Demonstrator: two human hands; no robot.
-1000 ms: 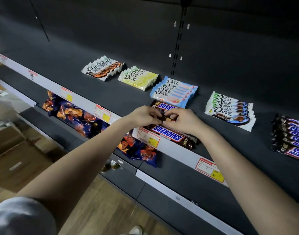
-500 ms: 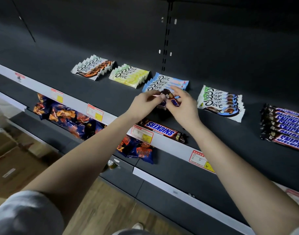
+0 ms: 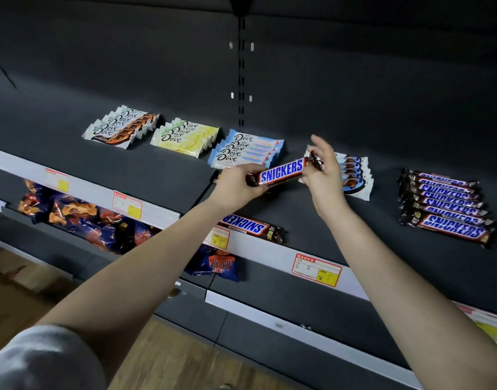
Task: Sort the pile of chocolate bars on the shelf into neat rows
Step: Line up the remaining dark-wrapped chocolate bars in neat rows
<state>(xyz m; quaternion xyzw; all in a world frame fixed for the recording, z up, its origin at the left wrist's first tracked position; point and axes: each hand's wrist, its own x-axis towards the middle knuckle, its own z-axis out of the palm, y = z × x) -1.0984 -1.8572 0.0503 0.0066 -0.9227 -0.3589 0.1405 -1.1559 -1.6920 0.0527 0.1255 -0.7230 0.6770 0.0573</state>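
My left hand (image 3: 236, 187) grips the left end of a Snickers bar (image 3: 281, 173), held level above the dark shelf (image 3: 354, 229). At the bar's right end my right hand (image 3: 324, 175) pinches the wrapper, its other fingers spread upward. A second loose Snickers bar (image 3: 251, 225) lies at the shelf's front edge, and a dark wrapper end (image 3: 217, 175) peeks out behind my left hand. A neat row of Snickers (image 3: 444, 204) sits at the right. Overlapped Dove rows lie behind: orange (image 3: 120, 126), yellow (image 3: 185, 136), light blue (image 3: 247, 149), and a blue one (image 3: 354, 175) partly hidden by my right hand.
Price tags (image 3: 316, 268) line the white shelf edge. Blue and orange snack bags (image 3: 81, 218) fill the lower shelf at the left. A slotted upright (image 3: 241, 80) runs up the back wall. Wooden floor (image 3: 168, 361) lies below.
Both hands have lifted a Snickers bar off the loose pile and turned it level, label facing me. My right fingers have spread apart. The view has shifted right.
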